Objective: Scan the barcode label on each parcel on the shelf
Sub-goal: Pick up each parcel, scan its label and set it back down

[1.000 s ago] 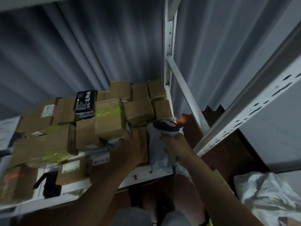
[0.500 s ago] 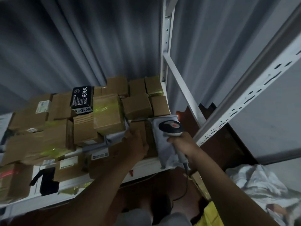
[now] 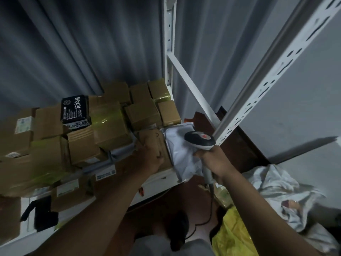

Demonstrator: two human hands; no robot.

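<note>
Many brown cardboard parcels (image 3: 142, 115) are stacked on a white metal shelf (image 3: 158, 180), with a black printed box (image 3: 74, 111) on top at the left. My left hand (image 3: 150, 157) rests on a flat brown carton (image 3: 154, 140) at the shelf's front right, fingers curled over it. My right hand (image 3: 212, 161) grips the handle of a corded barcode scanner (image 3: 200, 140), whose dark head hangs over a white plastic mailer bag (image 3: 181, 154) at the shelf's right end. White labels (image 3: 106, 173) show on the front faces of lower parcels.
White perforated shelf uprights (image 3: 262, 85) rise at the right, with a diagonal brace (image 3: 191, 87) behind. A grey curtain (image 3: 73, 43) hangs behind the shelf. On the floor at the right lie a yellow bag (image 3: 234, 235) and crumpled white bags (image 3: 276, 191). A black item (image 3: 43, 213) sits lower left.
My right hand has swung the scanner to the right and lifted its head above the white mailer. My left hand slid right from the tape-wrapped box onto the flat carton.
</note>
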